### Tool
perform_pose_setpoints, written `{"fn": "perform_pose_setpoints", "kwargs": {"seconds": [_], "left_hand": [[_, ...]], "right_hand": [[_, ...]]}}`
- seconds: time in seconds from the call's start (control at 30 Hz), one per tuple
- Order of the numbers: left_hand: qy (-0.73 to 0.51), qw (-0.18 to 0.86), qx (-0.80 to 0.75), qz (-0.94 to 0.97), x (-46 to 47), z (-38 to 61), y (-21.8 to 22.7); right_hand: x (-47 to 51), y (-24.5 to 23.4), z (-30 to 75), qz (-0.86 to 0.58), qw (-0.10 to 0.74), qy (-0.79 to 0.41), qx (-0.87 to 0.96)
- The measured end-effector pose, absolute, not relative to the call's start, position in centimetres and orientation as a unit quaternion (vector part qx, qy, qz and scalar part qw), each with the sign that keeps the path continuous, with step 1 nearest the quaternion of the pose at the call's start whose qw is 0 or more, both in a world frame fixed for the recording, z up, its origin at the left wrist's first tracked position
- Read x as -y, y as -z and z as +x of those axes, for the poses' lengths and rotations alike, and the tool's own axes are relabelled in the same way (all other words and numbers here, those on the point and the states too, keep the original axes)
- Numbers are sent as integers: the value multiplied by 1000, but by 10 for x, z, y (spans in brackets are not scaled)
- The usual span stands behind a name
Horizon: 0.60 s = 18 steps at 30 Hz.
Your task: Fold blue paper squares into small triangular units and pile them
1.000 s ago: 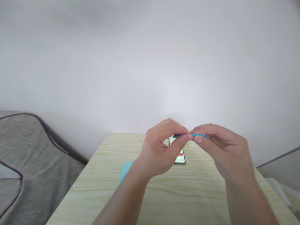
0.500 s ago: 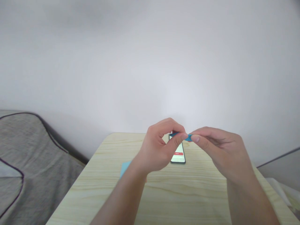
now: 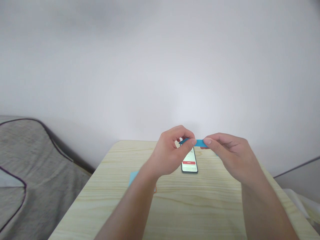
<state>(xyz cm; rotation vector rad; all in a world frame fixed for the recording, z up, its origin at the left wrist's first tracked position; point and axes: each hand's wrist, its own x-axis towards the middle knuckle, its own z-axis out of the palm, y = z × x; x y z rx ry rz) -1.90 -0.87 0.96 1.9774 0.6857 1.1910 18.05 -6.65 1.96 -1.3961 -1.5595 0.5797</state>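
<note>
Both of my hands are raised above a light wooden table (image 3: 190, 213). Between them I hold a small folded piece of blue paper (image 3: 199, 143). My left hand (image 3: 170, 155) pinches its left end with thumb and fingers. My right hand (image 3: 230, 156) pinches its right end. A phone (image 3: 189, 162) with a lit screen and a red bar lies flat on the table just below the paper. My left forearm partly hides a blue sheet (image 3: 133, 177) lying on the table, with a bit of red showing beside it.
A grey cushion with dark piping (image 3: 30, 170) sits to the left of the table. A plain white wall (image 3: 160, 66) rises behind. Something pale lies off the table's right edge (image 3: 302, 203).
My hands have drawn slightly apart and moved a little away from me, so more of the blue paper shows between the fingertips. More of the phone screen is uncovered.
</note>
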Motion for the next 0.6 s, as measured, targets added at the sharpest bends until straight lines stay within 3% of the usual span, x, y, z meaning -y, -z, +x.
{"fn": "perform_pose_setpoints", "kwargs": {"seconds": [0.3, 0.6], "left_hand": [[-450, 504, -281, 681, 2, -12, -6], [-462, 502, -309, 663, 2, -11, -9]], "right_hand": [[65, -15, 187, -541, 464, -301, 634], [65, -18, 186, -556, 438, -298, 641]]}}
